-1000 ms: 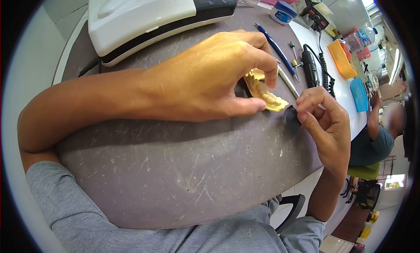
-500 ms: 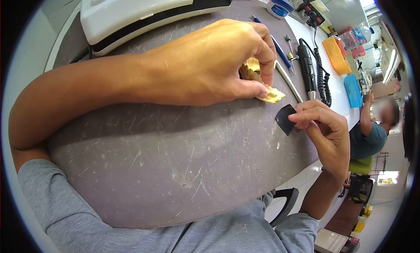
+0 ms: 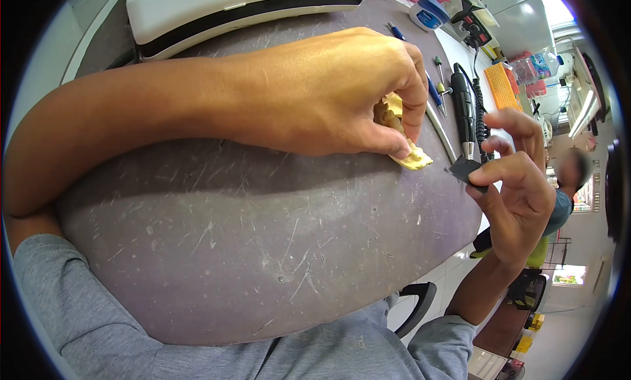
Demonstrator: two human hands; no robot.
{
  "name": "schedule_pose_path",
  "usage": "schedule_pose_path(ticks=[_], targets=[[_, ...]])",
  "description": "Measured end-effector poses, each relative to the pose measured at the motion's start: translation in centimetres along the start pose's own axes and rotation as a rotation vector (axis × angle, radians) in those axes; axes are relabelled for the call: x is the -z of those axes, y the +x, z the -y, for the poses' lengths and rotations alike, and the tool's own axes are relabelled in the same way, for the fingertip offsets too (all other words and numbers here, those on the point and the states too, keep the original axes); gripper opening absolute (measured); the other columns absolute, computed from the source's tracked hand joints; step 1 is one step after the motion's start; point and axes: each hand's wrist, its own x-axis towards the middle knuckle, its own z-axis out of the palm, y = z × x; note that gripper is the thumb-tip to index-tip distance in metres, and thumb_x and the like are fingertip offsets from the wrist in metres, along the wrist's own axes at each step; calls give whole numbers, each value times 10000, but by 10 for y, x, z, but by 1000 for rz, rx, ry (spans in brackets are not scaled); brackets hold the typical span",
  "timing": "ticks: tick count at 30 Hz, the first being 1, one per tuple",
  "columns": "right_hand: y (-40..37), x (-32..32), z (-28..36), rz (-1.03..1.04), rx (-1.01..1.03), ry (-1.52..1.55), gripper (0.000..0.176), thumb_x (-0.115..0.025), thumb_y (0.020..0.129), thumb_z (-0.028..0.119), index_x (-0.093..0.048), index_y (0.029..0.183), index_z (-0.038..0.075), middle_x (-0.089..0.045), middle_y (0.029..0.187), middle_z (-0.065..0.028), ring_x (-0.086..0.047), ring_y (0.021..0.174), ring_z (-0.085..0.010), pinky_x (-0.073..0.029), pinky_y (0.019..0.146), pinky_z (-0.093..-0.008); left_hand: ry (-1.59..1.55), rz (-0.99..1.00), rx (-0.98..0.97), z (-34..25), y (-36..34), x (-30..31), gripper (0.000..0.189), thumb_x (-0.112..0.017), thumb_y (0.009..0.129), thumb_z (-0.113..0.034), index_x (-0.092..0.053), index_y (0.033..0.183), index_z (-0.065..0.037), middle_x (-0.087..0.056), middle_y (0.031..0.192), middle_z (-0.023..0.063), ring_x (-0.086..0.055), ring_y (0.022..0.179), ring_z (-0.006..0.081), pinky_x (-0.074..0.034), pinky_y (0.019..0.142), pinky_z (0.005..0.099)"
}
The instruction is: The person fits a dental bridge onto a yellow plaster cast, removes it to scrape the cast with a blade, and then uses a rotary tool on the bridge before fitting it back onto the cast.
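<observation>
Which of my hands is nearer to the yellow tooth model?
Left. Your left hand has its thumb and fingers on the yellow tooth model; your right hand is off to its right, pinching a small black piece.

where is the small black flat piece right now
In the head view, the small, flat black piece is right of centre, pinched in the right hand, just below the metal tip of the black pen-like handpiece in the picture.

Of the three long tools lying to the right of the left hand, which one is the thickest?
The black handpiece with the silver tip, beside the coiled cord; the blue pen-like tool and the pale rod are slimmer.
</observation>
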Motion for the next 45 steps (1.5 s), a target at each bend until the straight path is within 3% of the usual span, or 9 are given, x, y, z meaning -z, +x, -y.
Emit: schedule_pose_path(ticks=[2,5,8,12,14,25,31,36,45], targets=[[9,-2,0,78,60,-78,148,-747,800,-8,-646,908,4,-596,1074,-134,-559,1072,-197,-415,897,-280,-16,-8,3,1,-2,-1,262,-769,803,-227,-706,843,24,-646,948,161,-655,870,307,-513,795,392],[18,-12,-5,90,-45,215,133,-724,843,-3,-636,943,-1,-628,1060,-135,-589,1024,-182,-436,867,-267,14,-84,-48,1,-2,-3,323,-769,792,-283,-695,830,30,-648,948,172,-652,878,316,-511,798,400],[28,-22,-2,-10,-248,400,166,-709,906,59,-613,1024,-7,-651,969,-66,-600,823,-92,-458,700,-210,3,-230,-124,-2,-1,-5,373,-755,789,-333,-679,812,31,-648,901,194,-649,846,329,-506,771,409],[38,-28,-5,-71,-326,405,159,-700,926,92,-622,1030,1,-653,908,-39,-578,724,-52,-447,605,-190,-65,-251,20,-6,4,-1,386,-721,813,-351,-656,780,28,-648,816,221,-644,794,343,-503,733,406],[40,-29,-3,-74,-369,395,161,-700,926,96,-623,1030,0,-654,904,-38,-578,715,-52,-450,609,-187,-61,-245,104,-9,0,4,380,-699,825,-355,-648,760,16,-662,798,224,-657,791,337,-508,735,394],[37,-28,-9,-67,-421,455,132,-707,906,49,-658,1002,-27,-700,891,-65,-652,731,-72,-516,619,-180,-26,-350,37,1,0,-2,335,-715,770,-318,-666,779,13,-677,821,222,-679,826,327,-526,785,392],[35,-26,-12,-136,-237,130,74,-678,894,-18,-677,965,-36,-706,924,-72,-665,839,-109,-531,762,-239,49,-231,32,3,-3,3,342,-742,780,-314,-680,870,10,-674,921,210,-666,909,329,-515,825,398],[38,-7,-12,97,172,-118,123,-681,814,-71,-684,930,-32,-703,1039,-173,-682,957,-233,-539,850,-326,37,-30,1,3,-3,4,285,-754,794,-257,-708,900,4,-673,976,181,-662,942,315,-510,839,400],[37,-8,1,177,174,-198,173,-727,710,-46,-720,873,9,-703,1012,-194,-698,947,-284,-559,806,-351,-4,-17,44,4,-6,2,222,-749,793,-210,-738,897,-13,-706,913,182,-689,903,301,-524,823,394]])
